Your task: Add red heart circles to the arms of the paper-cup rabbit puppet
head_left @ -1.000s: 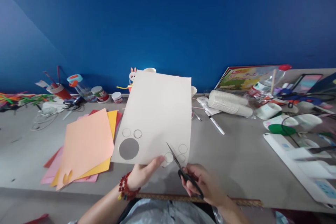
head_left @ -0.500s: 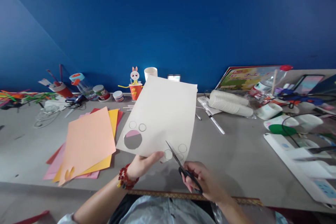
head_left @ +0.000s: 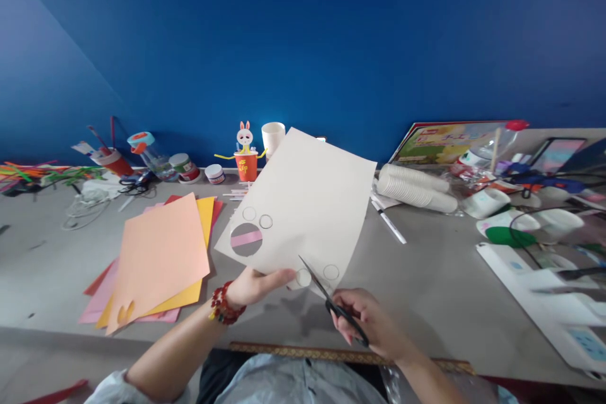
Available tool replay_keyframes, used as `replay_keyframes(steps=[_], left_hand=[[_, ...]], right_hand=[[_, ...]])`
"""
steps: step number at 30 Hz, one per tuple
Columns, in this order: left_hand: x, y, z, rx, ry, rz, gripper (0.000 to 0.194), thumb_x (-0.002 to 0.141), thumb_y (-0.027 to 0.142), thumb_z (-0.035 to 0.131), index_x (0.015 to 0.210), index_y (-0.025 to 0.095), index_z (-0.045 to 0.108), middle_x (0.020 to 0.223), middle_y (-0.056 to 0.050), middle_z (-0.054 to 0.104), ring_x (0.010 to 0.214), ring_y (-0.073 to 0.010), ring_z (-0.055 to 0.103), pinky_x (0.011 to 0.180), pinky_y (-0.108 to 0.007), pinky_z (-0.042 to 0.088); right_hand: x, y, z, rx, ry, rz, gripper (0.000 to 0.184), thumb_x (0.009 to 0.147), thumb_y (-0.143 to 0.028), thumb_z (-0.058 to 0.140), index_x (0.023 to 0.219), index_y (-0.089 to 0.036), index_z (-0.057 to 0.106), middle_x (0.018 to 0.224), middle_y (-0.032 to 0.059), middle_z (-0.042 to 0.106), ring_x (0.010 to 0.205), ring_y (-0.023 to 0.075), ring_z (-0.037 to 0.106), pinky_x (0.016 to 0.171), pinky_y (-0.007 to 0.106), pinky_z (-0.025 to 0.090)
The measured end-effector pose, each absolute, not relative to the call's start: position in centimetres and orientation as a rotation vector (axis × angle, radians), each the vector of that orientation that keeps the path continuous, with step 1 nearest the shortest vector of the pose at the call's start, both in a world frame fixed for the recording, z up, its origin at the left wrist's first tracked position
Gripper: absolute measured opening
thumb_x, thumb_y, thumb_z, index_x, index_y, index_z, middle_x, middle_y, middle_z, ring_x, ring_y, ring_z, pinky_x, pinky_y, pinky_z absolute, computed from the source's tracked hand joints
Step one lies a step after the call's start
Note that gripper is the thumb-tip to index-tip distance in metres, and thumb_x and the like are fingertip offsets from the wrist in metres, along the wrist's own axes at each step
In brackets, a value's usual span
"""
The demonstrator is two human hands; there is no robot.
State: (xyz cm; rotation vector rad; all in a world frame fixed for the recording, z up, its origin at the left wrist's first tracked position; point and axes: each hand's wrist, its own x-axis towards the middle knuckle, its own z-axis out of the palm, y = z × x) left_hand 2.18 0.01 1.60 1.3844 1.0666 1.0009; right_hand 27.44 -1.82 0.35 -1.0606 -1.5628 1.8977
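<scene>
A large sheet of white paper (head_left: 312, 196) is tilted above the desk, its near edge pinched in my left hand (head_left: 259, 286). Several small circles are drawn on the sheet, and a round hole near its left corner shows the grey desk and a pink strip behind. One small drawn circle (head_left: 303, 278) lies just beyond my left thumb. My right hand (head_left: 362, 322) grips black-handled scissors (head_left: 348, 323). Their blades point up and left across the paper's near edge, between that circle and another drawn circle (head_left: 331, 272).
Coloured paper sheets (head_left: 163, 252) lie at left. Behind stand an orange cup with a rabbit figure (head_left: 247, 165), a white cup (head_left: 273, 135) and a paint jar (head_left: 214, 173). Stacked paper cups (head_left: 416, 188), a marker (head_left: 389, 223) and a white power strip (head_left: 530, 303) are to the right.
The white paper has turned clockwise, its far edge swinging right and uncovering the orange cup with the rabbit. Both hands keep their hold, and the scissors stay nearly in place.
</scene>
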Motion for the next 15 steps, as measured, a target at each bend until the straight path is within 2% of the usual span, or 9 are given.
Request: replay_keyframes(steps=[4,10,15], left_hand=[[2.1,0.3,1.5,1.433,1.05,0.974,0.032,0.082,0.044,0.071,0.073,0.014,0.075,0.072,-0.011,0.076,0.065,-0.0217,0.07,0.065,-0.031,0.061],[1.7,0.9,1.2,1.442,1.007,0.902,0.031,0.083,0.043,0.069,0.079,0.013,0.075,0.076,-0.011,0.076,0.068,-0.0219,0.07,0.068,-0.031,0.06],[1.5,1.6,1.7,1.465,0.954,0.858,0.033,0.083,0.046,0.068,0.084,0.014,0.077,0.081,-0.012,0.077,0.075,-0.0252,0.072,0.073,-0.035,0.061]], right_hand=[[27.6,-1.9,0.1,-1.048,-1.58,1.885,0.044,0.075,-0.059,0.065,0.065,-0.019,0.051,0.055,-0.0047,0.048,0.049,0.0085,0.042,0.051,0.022,0.034],[27.5,-1.9,0.3,-1.042,-1.565,1.887,0.048,0.074,-0.063,0.066,0.063,-0.019,0.05,0.054,-0.005,0.047,0.048,0.0081,0.039,0.05,0.022,0.034],[27.5,-1.8,0.2,-1.055,-1.552,1.86,0.049,0.074,-0.065,0.066,0.063,-0.02,0.049,0.053,-0.0055,0.045,0.047,0.0082,0.038,0.048,0.022,0.032]])
